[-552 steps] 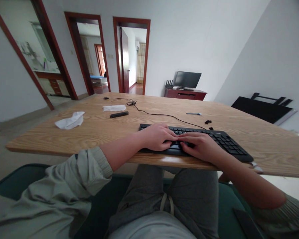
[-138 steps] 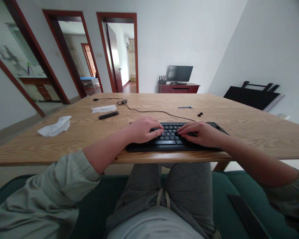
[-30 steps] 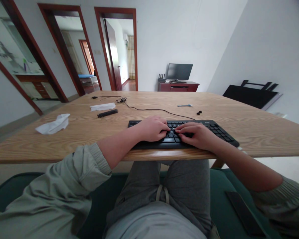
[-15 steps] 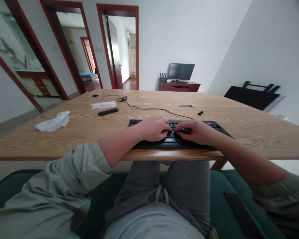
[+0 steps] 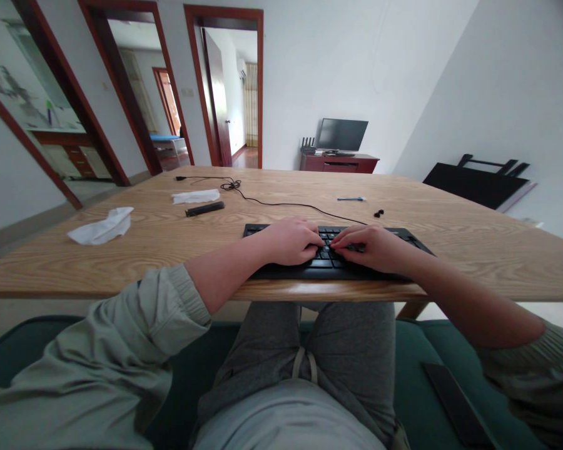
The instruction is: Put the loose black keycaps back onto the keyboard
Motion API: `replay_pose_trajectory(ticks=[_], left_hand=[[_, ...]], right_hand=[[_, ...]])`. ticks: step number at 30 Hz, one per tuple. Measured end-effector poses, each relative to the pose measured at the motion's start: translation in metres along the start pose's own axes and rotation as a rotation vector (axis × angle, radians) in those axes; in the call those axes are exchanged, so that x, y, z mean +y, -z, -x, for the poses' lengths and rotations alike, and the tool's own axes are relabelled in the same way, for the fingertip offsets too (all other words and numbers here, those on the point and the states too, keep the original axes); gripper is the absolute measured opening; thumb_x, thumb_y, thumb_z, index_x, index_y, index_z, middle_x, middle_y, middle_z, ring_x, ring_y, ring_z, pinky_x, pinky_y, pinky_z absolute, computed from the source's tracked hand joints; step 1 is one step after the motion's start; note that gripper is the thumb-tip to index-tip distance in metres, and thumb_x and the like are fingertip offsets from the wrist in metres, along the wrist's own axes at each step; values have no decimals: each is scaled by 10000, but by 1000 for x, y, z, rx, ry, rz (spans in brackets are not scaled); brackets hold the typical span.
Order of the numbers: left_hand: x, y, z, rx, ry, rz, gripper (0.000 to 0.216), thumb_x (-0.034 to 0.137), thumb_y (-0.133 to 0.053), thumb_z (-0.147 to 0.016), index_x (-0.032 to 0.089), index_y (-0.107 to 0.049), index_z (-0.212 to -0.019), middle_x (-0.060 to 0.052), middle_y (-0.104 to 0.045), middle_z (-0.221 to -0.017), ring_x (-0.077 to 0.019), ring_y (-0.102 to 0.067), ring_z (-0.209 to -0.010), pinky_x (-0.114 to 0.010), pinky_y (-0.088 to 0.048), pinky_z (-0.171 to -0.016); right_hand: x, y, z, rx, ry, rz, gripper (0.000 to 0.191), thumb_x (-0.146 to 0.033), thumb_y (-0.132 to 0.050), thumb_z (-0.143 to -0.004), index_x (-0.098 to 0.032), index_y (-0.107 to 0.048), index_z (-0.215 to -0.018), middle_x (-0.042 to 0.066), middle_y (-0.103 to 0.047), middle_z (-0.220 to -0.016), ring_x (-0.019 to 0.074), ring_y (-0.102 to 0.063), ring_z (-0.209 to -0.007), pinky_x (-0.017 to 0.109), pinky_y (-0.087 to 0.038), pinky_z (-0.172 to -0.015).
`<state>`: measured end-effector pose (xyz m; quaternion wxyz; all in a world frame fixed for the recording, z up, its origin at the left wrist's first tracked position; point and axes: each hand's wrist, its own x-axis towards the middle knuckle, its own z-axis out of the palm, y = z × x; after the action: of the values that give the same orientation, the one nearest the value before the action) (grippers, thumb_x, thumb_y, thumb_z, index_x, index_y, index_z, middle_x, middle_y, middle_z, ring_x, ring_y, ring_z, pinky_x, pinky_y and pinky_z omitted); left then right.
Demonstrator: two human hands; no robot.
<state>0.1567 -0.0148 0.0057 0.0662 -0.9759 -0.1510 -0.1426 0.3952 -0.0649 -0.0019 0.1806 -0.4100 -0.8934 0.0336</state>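
Note:
A black keyboard (image 5: 326, 270) lies at the near edge of the wooden table (image 5: 169, 247). My left hand (image 5: 291, 240) rests on its left-middle keys, fingers curled down onto them. My right hand (image 5: 373, 247) lies on the keys just to the right, fingers bent and spread; the fingertips of both hands almost meet. Neither hand holds anything. The keyboard's black cable (image 5: 281, 204) runs back and left across the table to a coil.
On the table: a crumpled white tissue (image 5: 102, 227) at left, a flat tissue (image 5: 194, 196), a black bar-shaped object (image 5: 204, 209), a blue pen (image 5: 351, 199), small black bits (image 5: 378, 213). A dark phone (image 5: 455, 400) lies on the green sofa by my right leg.
My hands have stayed on the keyboard with fingers shifting slightly over the keys; the right hand covers more of the keyboard's right part than a second ago. The view tilted a little.

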Motion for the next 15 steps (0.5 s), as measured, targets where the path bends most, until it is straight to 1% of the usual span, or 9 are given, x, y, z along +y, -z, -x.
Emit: replay_pose_trajectory(ticks=[3,6,8,10,12,13,14,15], left_hand=[[1,-1,0,4,1,1,314,258,-486,-895,211,-728,-1090,-53,-705,-1049,-196,-609,-969,-329,-427,-937],[3,-2,1,11,3,-11,316,261,-481,-900,212,-728,-1089,-63,-702,-1050,-206,-608,-968,-343,-427,-938],[3,-1,1,13,8,-24,317,261,-474,-903,212,-729,-1085,-68,-700,-1035,-210,-607,-963,-345,-430,-930],[3,0,2,7,9,-33,318,264,-472,-907,216,-720,-1101,-68,-696,-1017,-209,-606,-961,-340,-433,-920],[4,2,2,-3,9,-33,328,286,-469,-917,228,-699,-1143,-67,-688,-1011,-207,-603,-965,-335,-433,-914],[5,2,2,-7,11,-28,342,310,-460,-929,234,-681,-1178,-68,-681,-1025,-207,-600,-978,-334,-431,-918],[6,3,2,-11,12,-20,367,347,-444,-943,237,-658,-1220,-73,-672,-1058,-209,-594,-1003,-338,-425,-933],[8,3,2,-16,15,-10,400,392,-423,-955,240,-632,-1260,-81,-657,-1111,-216,-583,-1043,-347,-414,-957]], right_hand=[[-3,-7,12,81,29,54,319,-215,-564,-837,-228,-730,-1109,50,-713,-1111,211,-646,-1025,366,-493,-948],[-13,-15,20,147,53,137,376,-190,-576,-802,-220,-720,-1148,63,-695,-1159,243,-633,-1013,424,-489,-941],[-22,-17,21,159,58,172,363,-192,-579,-794,-215,-733,-1123,65,-705,-1133,249,-635,-973,428,-498,-916],[-25,-12,20,129,66,157,373,-204,-570,-808,-232,-722,-1147,52,-706,-1133,244,-630,-997,411,-496,-927],[-15,2,18,115,46,120,393,-231,-553,-833,-255,-693,-1199,36,-687,-1179,236,-617,-1063,389,-483,-959],[-3,11,16,138,-4,112,395,-247,-540,-846,-255,-684,-1214,37,-679,-1194,236,-615,-1075,381,-481,-959],[15,22,15,177,-84,122,397,-262,-527,-856,-245,-678,-1223,47,-677,-1195,242,-621,-1064,382,-483,-950],[37,33,13,230,-210,148,394,-268,-506,-867,-225,-680,-1219,64,-686,-1168,246,-638,-1010,380,-499,-904]])
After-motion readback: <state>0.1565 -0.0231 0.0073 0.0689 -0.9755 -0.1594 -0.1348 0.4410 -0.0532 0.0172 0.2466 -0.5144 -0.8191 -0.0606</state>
